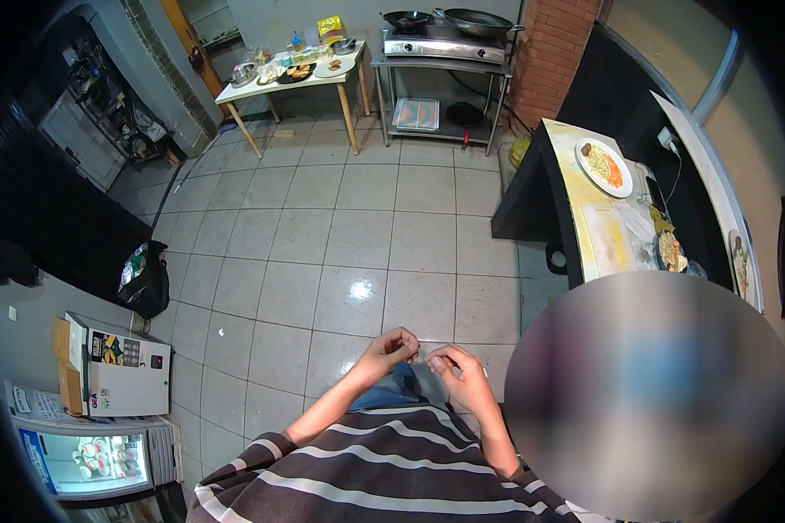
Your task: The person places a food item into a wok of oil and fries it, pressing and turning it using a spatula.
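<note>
In front of my waist, my left hand (393, 350) has its fingers curled in and the fingertips drawn together. Close beside it, my right hand (459, 373) is bent in a similar way, its fingertips pointing towards the left ones with a small gap between. Whatever either hand may pinch is too small or too hidden to make out. Both hands are in the air above the tiled floor (358, 288), in front of the striped shirt (366, 471), touching no table.
A black-sided counter at right bears an oval plate of food (604, 168). At the back stand a white table (270, 84) with dishes and a gas stove (445, 47) with pans. On the left are a black bag (151, 283) and a glass-fronted fridge (87, 462). A blurred patch covers the lower right.
</note>
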`<control>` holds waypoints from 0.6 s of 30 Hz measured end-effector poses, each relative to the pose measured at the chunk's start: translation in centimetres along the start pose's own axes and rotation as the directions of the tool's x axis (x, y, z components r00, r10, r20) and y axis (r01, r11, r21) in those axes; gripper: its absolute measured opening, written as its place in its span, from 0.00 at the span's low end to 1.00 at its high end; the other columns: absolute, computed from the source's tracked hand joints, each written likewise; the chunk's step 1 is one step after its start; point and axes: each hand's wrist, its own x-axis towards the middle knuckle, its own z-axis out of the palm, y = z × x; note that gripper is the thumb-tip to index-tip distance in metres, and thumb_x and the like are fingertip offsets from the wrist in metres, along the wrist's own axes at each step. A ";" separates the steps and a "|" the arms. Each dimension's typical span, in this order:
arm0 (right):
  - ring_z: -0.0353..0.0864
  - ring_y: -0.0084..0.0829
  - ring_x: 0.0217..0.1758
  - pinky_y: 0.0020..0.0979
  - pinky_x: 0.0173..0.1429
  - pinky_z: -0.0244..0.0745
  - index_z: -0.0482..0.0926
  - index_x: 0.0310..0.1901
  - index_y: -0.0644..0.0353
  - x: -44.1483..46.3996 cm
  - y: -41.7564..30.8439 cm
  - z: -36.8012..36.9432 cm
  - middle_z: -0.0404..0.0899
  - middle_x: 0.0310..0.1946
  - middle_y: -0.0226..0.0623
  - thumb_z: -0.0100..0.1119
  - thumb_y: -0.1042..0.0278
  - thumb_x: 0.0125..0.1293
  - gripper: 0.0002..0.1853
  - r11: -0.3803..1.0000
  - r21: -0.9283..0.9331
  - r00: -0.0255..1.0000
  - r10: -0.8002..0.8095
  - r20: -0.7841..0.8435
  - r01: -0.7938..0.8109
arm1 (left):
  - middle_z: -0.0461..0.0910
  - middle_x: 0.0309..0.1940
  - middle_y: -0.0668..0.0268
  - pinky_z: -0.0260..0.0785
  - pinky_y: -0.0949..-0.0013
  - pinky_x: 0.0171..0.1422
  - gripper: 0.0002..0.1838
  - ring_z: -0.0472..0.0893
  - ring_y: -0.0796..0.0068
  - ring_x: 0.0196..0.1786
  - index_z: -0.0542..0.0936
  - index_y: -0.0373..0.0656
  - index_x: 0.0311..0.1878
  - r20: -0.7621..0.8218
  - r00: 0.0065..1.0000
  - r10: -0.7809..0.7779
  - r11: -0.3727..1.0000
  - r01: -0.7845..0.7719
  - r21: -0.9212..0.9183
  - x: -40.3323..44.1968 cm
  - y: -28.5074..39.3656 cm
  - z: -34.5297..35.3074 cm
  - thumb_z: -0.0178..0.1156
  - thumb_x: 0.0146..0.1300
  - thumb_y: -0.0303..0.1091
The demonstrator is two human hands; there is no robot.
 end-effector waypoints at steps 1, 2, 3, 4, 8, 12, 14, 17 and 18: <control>0.79 0.23 0.35 0.25 0.43 0.73 0.81 0.39 0.66 0.2 0.1 -0.1 0.81 0.32 0.35 0.55 0.78 0.66 0.05 1.000 -0.004 1.000 -0.012 -0.003 0.012 | 0.75 0.35 0.71 0.66 0.76 0.46 0.06 0.73 0.82 0.39 0.75 0.39 0.43 0.004 1.000 0.010 1.000 -0.009 -0.012 0.3 0.0 -0.1 0.56 0.70 0.31; 0.79 0.23 0.35 0.25 0.43 0.73 0.81 0.39 0.66 0.3 0.2 -0.3 0.81 0.32 0.35 0.55 0.78 0.66 0.05 1.000 -0.004 1.000 -0.012 -0.001 0.012 | 0.75 0.35 0.71 0.66 0.76 0.46 0.05 0.73 0.82 0.39 0.76 0.39 0.43 0.008 1.000 0.019 1.000 -0.019 -0.024 0.6 0.0 -0.1 0.56 0.70 0.31; 0.79 0.25 0.35 0.25 0.42 0.73 0.81 0.40 0.65 0.2 0.3 -0.4 0.81 0.33 0.35 0.56 0.76 0.66 0.05 1.000 0.001 1.000 -0.008 -0.018 0.008 | 0.75 0.35 0.71 0.66 0.76 0.46 0.05 0.73 0.82 0.39 0.76 0.39 0.43 0.007 1.000 0.019 1.000 -0.018 -0.022 0.8 -0.1 -0.2 0.56 0.70 0.31; 0.79 0.26 0.35 0.26 0.41 0.73 0.81 0.41 0.63 -0.2 0.5 -0.7 0.81 0.33 0.36 0.57 0.75 0.66 0.05 1.000 0.005 0.999 0.000 -0.046 0.000 | 0.76 0.35 0.71 0.67 0.75 0.47 0.05 0.74 0.82 0.39 0.75 0.39 0.43 0.007 1.000 0.026 1.000 -0.026 -0.016 1.1 -0.2 -0.1 0.56 0.70 0.31; 0.80 0.25 0.36 0.26 0.41 0.74 0.81 0.41 0.62 -8.0 5.5 -3.4 0.83 0.34 0.37 0.53 0.76 0.66 0.07 0.953 0.079 0.880 0.300 -0.369 -0.292 | 0.77 0.35 0.69 0.70 0.74 0.48 0.04 0.76 0.79 0.40 0.75 0.40 0.43 0.049 0.998 -0.033 0.999 0.033 0.006 3.1 -1.4 1.3 0.56 0.69 0.30; 0.78 0.46 0.38 0.40 0.46 0.72 0.78 0.35 0.65 -27.1 11.2 -8.8 0.78 0.32 0.46 0.51 0.74 0.66 0.06 0.764 -0.127 0.223 0.023 -0.975 -0.633 | 0.77 0.32 0.70 0.70 0.73 0.47 0.02 0.76 0.79 0.38 0.75 0.42 0.41 0.264 0.952 -0.157 0.985 0.130 0.115 6.3 -2.8 6.1 0.57 0.68 0.29; 0.75 0.52 0.45 0.45 0.52 0.69 0.77 0.43 0.67 -38.9 13.9 -9.7 0.77 0.40 0.51 0.54 0.72 0.64 0.09 0.509 0.014 -0.145 -0.219 -0.965 -0.860 | 0.75 0.32 0.70 0.69 0.73 0.47 0.03 0.75 0.79 0.37 0.75 0.43 0.41 0.400 0.883 -0.245 0.965 0.183 0.187 7.6 -3.2 9.7 0.57 0.68 0.31; 0.71 0.54 0.58 0.46 0.61 0.67 0.71 0.56 0.66 -51.1 14.1 -9.2 0.74 0.53 0.51 0.54 0.70 0.65 0.19 0.215 0.392 -0.446 -0.379 -0.811 -0.894 | 0.74 0.31 0.70 0.68 0.73 0.46 0.04 0.74 0.80 0.35 0.74 0.43 0.40 0.492 0.822 -0.288 0.951 0.188 0.244 7.9 -3.5 14.9 0.56 0.69 0.31; 0.70 0.54 0.59 0.46 0.62 0.66 0.69 0.58 0.66 -53.8 14.6 -9.0 0.73 0.55 0.51 0.54 0.70 0.64 0.21 0.191 0.434 -0.474 -0.335 -0.814 -0.880 | 0.74 0.30 0.71 0.68 0.73 0.46 0.03 0.73 0.80 0.35 0.74 0.42 0.39 0.509 0.804 -0.308 0.945 0.197 0.261 7.7 -3.5 16.2 0.56 0.69 0.30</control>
